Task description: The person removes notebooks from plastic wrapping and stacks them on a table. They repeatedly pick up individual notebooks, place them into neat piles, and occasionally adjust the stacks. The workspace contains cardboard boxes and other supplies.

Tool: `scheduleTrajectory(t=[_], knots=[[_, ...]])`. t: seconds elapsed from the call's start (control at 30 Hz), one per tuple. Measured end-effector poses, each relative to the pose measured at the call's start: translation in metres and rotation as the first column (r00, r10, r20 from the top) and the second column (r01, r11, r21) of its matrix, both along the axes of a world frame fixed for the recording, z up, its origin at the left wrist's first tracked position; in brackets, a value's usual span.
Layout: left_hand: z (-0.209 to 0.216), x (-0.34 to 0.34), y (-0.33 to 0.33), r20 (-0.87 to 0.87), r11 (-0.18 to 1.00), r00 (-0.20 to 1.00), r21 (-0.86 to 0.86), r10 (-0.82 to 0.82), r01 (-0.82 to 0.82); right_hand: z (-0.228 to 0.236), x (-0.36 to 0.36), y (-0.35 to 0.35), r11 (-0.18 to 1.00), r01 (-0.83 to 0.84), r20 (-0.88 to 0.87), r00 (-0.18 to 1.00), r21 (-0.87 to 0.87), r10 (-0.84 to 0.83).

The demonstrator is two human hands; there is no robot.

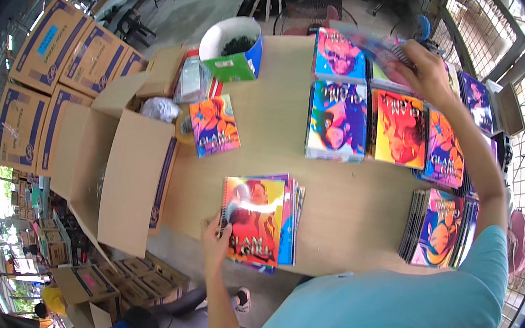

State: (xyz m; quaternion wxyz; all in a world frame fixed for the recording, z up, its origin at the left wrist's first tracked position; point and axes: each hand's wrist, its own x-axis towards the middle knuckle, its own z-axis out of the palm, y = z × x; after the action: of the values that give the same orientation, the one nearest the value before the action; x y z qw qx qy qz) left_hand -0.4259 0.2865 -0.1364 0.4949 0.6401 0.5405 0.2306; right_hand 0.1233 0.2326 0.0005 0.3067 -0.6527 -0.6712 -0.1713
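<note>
Head view: your left hand pinches the coiled edge of a glossy, multicoloured pile of rectangular paper notebooks, lying right of those fingers. Farther out, your right hand pinches a blurred, thin spiral notebook, above stacks of bright-covered notebooks. Well left of these fingers stands a blue-green-white, open-topped bin.

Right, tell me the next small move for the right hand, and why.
I'd probably bring the notebook, blurred in the right hand, over to the fanned pile: the left hand holds that pile's left edge, and differently coloured covers show beneath its top one.
</note>
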Motion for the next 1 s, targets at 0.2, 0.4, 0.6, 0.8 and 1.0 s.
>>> scheduleTrajectory(t=[0.2, 0.4, 0.6, 0.8, 1.0], knots=[[-0.03, -0.003, 0.02, 0.325, 0.973, 0.943, -0.23, 0.073, 0.004, -0.061, -0.215, -0.026, 0.994, 0.055, -0.964, 0.244, -0.096, -0.107], [-0.001, 0.002, 0.014, 0.377, 0.982, 0.925, -0.152, -0.05, 0.115, -0.142, -0.305, -0.04, 0.944, 0.226, -0.729, 0.6, -0.239, -0.328], [0.073, 0.163, -0.055, 0.377, 0.928, 0.895, 0.36, -0.238, 0.094, -0.136, -0.009, -0.108, 0.83, 0.553, -0.443, 0.764, 0.075, -0.469], [0.013, 0.434, -0.133, -0.111, 0.57, 0.879, 0.722, -0.464, 0.393, -0.146, 0.167, -0.058, 0.756, 0.486, 0.341, 0.868, -0.439, -0.36], [-0.061, 0.564, -0.153, -0.419, 0.633, 0.797, 0.487, -0.435, 0.601, -0.187, 0.298, -0.076, 0.823, 0.257, 0.474, 0.88, -0.506, 0.016]])
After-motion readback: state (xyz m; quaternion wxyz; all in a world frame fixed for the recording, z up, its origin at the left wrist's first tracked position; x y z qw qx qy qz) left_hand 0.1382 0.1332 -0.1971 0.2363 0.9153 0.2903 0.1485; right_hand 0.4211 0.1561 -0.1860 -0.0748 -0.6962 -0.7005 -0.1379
